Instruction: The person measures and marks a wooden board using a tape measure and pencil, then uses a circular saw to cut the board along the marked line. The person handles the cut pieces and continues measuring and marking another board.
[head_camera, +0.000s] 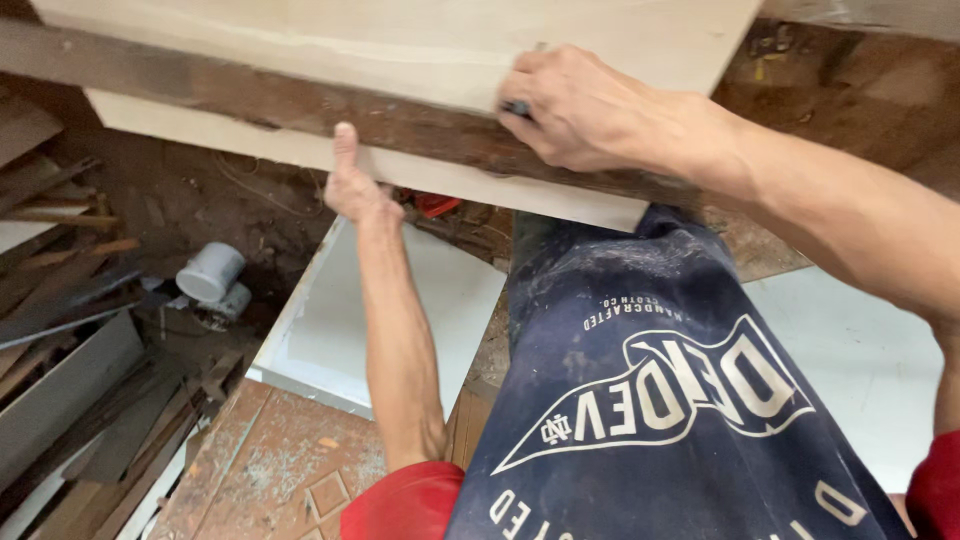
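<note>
Right hand (585, 110) laid flat-curled over top of pale wooden board (420, 45), fingers bent down across its near edge, pressing on it and on dark rough timber beam (300, 105) just under. Something small and dark showing under fingertips; cannot tell what. No full grasp seen, more a clamp-down with palm and fingers.

Left hand (352, 185) reaching up from below, mostly closed, thumb pointing straight up against near face of second pale board (200, 130) that runs below beam. Fingers hidden behind; grip not fully visible. Touching board edge, nothing else in it.

Beam sandwiched between upper board and lower board, running left to right, tilted down toward right.

Count: two hands, both bare. Two pale boards, one dark beam. Two red sleeves (400, 505) at near edge, left and right. One dark blue apron (650, 400) with pale printed emblem, hanging near centre-right.

Below, on floor: one flat white panel (330, 330) left of apron, another white surface (860, 350) right of it. One white cylindrical plastic fitting (210, 272) lying far left on dirt floor, with a second smaller one touching it. Stack of grey and brown wood offcuts (70, 380) along left edge, too many and too overlapped to count. One small red item (437, 204) just under lower board, partly hidden. Reddish dusty tiled floor (280, 450) near, strewn with sawdust.
</note>
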